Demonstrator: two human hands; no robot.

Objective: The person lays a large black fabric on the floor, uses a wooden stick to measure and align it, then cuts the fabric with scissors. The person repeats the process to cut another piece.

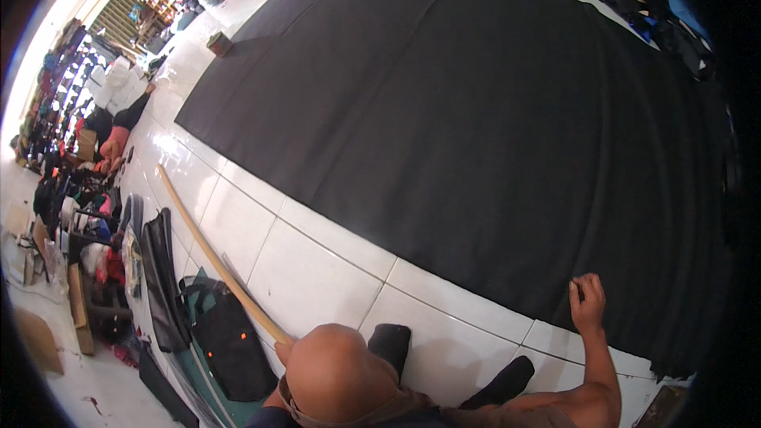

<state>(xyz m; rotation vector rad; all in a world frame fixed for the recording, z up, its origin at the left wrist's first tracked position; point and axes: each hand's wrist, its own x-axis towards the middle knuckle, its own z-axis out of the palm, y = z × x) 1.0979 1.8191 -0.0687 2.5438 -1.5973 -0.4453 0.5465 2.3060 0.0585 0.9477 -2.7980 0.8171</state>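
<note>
Black cloth [412, 127] lies on white tiles [317, 261] under our right hand [588, 303], near its edge; we cannot tell whether those curled fingers grip it. Our left hand [283, 352], mostly hidden, meets a wooden stick [212, 255], grip unclear. Faint creases cross the cloth. By its left edge stands a brown tin [219, 44], contents unclear.

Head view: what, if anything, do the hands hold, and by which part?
The left hand holds the wooden stick by its near end; whether the right hand grips the black fabric cannot be told.
</note>
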